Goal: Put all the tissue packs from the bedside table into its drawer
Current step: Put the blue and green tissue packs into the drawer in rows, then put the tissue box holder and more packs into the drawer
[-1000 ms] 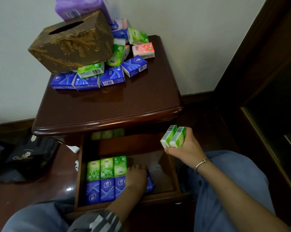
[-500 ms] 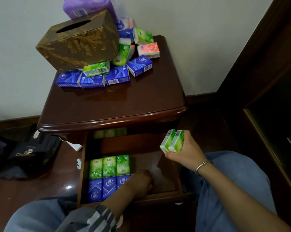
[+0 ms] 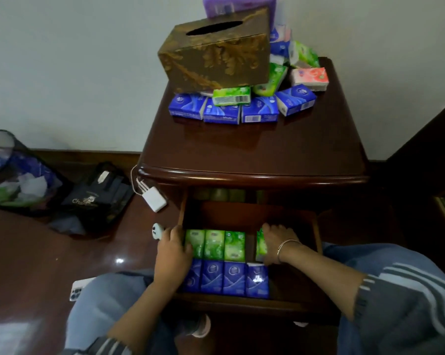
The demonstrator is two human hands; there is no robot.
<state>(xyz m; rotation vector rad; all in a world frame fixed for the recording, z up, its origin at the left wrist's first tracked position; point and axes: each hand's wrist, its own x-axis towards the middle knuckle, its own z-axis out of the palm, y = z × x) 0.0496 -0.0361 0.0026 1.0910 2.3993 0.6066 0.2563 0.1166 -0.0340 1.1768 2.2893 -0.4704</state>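
Observation:
The bedside table [image 3: 254, 149] carries a heap of tissue packs at its back: blue packs [image 3: 221, 112], a green pack [image 3: 231, 95] and a pink pack [image 3: 310, 78]. Below it the drawer [image 3: 242, 304] is pulled out. Inside lie a row of green packs [image 3: 224, 244] and, nearer me, a row of blue packs [image 3: 229, 276]. My right hand [image 3: 276, 243] holds green packs [image 3: 261, 245] down in the drawer, just right of the green row. My left hand [image 3: 174, 249] rests at the drawer's left wall, touching the leftmost green pack.
A gold tissue box [image 3: 216, 52] sits tilted on the heap, with a purple pack [image 3: 239, 5] behind it. On the floor at left are a mesh bin [image 3: 11, 170], a black bag [image 3: 96, 196], a white charger [image 3: 154, 199] and a phone [image 3: 79, 288]. Dark wooden furniture [image 3: 434, 149] stands at right.
My right hand came down from beside the drawer into it with the green packs. My left hand moved from the blue row's right end to the drawer's left wall. The view shifted left.

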